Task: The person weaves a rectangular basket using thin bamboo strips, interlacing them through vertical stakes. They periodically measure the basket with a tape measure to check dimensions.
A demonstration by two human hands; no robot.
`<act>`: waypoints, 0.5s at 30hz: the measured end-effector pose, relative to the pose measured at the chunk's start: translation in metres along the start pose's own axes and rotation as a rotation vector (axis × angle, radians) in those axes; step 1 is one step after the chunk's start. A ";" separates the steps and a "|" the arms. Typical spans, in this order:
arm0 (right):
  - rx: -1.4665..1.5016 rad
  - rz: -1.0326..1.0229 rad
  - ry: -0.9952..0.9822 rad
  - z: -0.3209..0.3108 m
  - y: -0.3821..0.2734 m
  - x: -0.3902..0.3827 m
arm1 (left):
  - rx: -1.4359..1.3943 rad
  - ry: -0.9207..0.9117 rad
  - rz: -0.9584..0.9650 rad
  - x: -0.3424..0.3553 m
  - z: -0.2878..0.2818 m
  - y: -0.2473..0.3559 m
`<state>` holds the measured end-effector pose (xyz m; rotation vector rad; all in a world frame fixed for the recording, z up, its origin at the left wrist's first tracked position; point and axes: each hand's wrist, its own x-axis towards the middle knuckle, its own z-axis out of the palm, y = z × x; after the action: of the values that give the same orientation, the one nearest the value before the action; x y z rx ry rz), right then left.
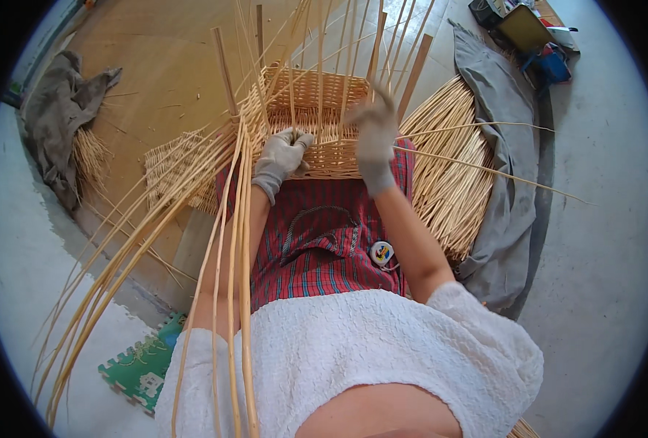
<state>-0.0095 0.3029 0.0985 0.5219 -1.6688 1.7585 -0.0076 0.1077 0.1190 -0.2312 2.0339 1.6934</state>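
Observation:
A half-woven rectangular wicker basket (320, 91) rests at my lap, with upright rods rising from its rims. My left hand (284, 155), in a whitish work glove with a grey cuff, is closed at the basket's near wall, thumb and fingers pinching an upright wicker rod (292, 98). My right hand (376, 131), gloved alike, is raised over the right end of that wall. Motion smears its fingers, so their grip cannot be made out. Two long thin rods (484, 169) stick out to the right from beside it.
Long rods (145, 219) fan from the basket's left corner across my left arm. Wooden posts (414, 77) stand at its corners. A rod bundle (451, 168) lies right on grey cloth (517, 212). Left are a woven piece (174, 164), another cloth (61, 117) and a green foam mat (137, 365).

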 end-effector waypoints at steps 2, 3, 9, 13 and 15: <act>0.315 0.196 0.173 -0.020 -0.013 -0.045 | 0.043 0.013 0.085 0.006 -0.001 0.000; 0.258 0.217 0.149 -0.023 -0.017 -0.050 | 0.094 0.038 0.223 0.006 -0.004 0.000; 0.414 0.437 0.275 0.006 -0.038 -0.043 | 0.246 0.286 0.241 0.019 0.015 0.020; 0.290 0.518 0.336 -0.019 -0.055 -0.031 | 0.118 0.353 0.466 0.014 0.017 0.020; 0.166 0.541 0.413 -0.056 -0.054 -0.024 | -0.037 0.309 0.874 0.001 0.022 0.023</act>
<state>0.0536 0.3527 0.1151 -0.2487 -1.4509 2.2113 -0.0128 0.1345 0.1361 0.4953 2.5399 2.2958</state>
